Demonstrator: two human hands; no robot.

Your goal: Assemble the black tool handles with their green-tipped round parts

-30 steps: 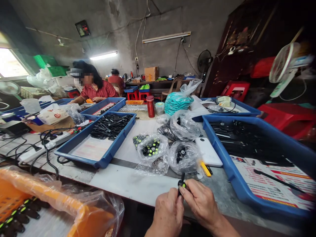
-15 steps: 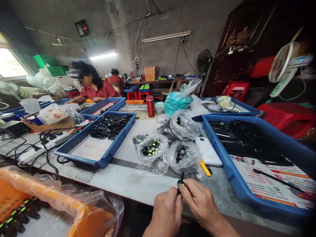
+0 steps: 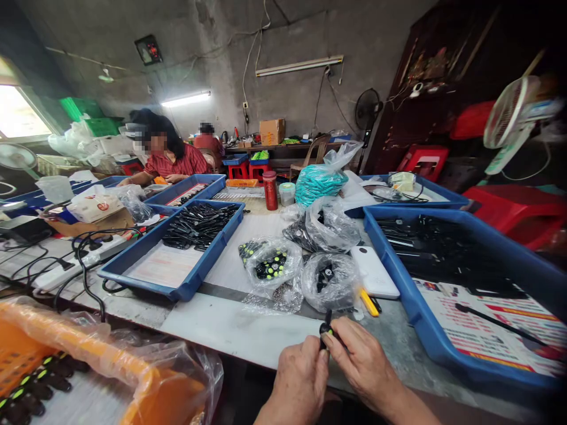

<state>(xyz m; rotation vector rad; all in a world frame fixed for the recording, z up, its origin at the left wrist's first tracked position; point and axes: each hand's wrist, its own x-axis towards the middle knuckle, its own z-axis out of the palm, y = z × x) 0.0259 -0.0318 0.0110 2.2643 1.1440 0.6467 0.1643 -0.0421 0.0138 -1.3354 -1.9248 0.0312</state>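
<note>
Grey wall (image 3: 305, 35) behind, table (image 3: 230, 324) before me. Head view: my left hand (image 3: 299, 373) is closed round the lower end of a black part (image 3: 326, 322); my right hand (image 3: 364, 357) pinches it higher, thumb against it. Part held near-upright at the table's near edge, nearest a clear bag (image 3: 348, 288) of black pieces (image 3: 325, 275).

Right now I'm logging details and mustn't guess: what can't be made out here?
- Head view: lower end of the black piece, hidden by the left hand; part of its middle, by the right hand.
- Head view: rest of the orange crate, cut off by the left and bottom edges.
- Head view: small print on the paper in the near right blue tray, too small.
</note>
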